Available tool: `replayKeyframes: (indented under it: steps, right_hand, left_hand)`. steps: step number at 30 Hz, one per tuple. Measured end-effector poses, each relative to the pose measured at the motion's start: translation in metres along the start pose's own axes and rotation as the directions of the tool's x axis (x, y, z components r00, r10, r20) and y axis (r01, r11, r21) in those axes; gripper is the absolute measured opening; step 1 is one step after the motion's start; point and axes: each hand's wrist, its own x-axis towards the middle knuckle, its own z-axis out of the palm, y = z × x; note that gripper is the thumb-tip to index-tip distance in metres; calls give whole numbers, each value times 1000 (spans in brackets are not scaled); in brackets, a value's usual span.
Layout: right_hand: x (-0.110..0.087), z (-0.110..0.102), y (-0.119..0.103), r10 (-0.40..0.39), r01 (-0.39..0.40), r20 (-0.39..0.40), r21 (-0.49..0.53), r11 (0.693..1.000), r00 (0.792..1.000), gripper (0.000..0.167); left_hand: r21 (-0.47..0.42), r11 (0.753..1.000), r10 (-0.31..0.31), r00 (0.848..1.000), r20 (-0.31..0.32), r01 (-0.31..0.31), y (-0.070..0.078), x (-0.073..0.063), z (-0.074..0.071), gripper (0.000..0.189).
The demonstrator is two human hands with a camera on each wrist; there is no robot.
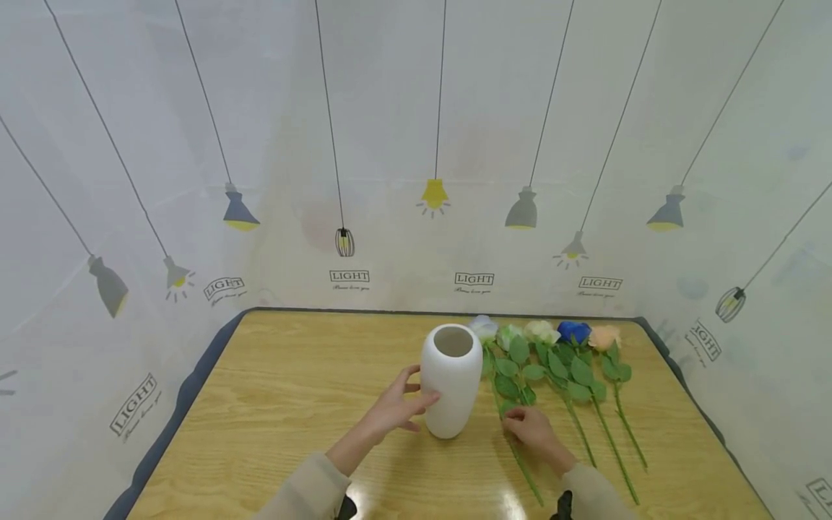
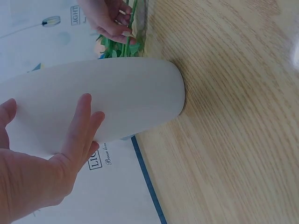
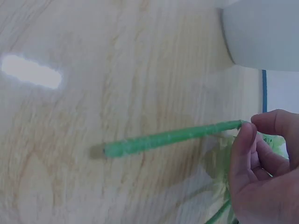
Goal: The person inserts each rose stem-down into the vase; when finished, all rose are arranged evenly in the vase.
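A tall white vase stands upright on the table, its round mouth facing up. My left hand is at its left side, with fairly straight, spread fingers touching the wall. To the right of the vase, my right hand pinches the green stem of a rose between thumb and fingertips. The cut end of that stem points toward me. Its bloom appears to be the pale lavender-white one behind the vase, though leaves and the vase partly cover the link.
Right of my right hand lie more leafy roses: a pale green one, a cream one, a blue one and a peach one. The wooden table ends at a dark-edged wall cloth printed with lamps.
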Motion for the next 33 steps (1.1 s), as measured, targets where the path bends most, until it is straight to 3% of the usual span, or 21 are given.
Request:
replayKeyframes:
  steps: [3,6,12,20,24,33]
  right_hand:
    - [-3,-6,-6,32,-39,49,150,988,998,27]
    - [-5,-12,-10,27,-47,88,233,971,996,29]
    - [-6,-25,-17,-20,-21,148,270,963,989,36]
    - [-12,-37,-37,-109,83,73,289,954,991,39]
    - [-15,-41,-47,-158,142,27,312,940,987,40]
    - [-19,-43,-66,-176,169,-17,367,915,984,46]
  left_hand:
    - [0,1000,-1,1000,0,1,0,1,0,75]
    - [-2,1000,-2,1000,-2,2,0,1,0,76]
    - [-4,1000,2,1000,-11,-2,0,2,1,77]
    - [3,1000,4,1000,-13,-4,27,-15,3,69]
    - [13,1000,6,1000,-20,-6,27,-16,3,69]
    - [23,1000,8,1000,-22,-7,30,-18,3,69]
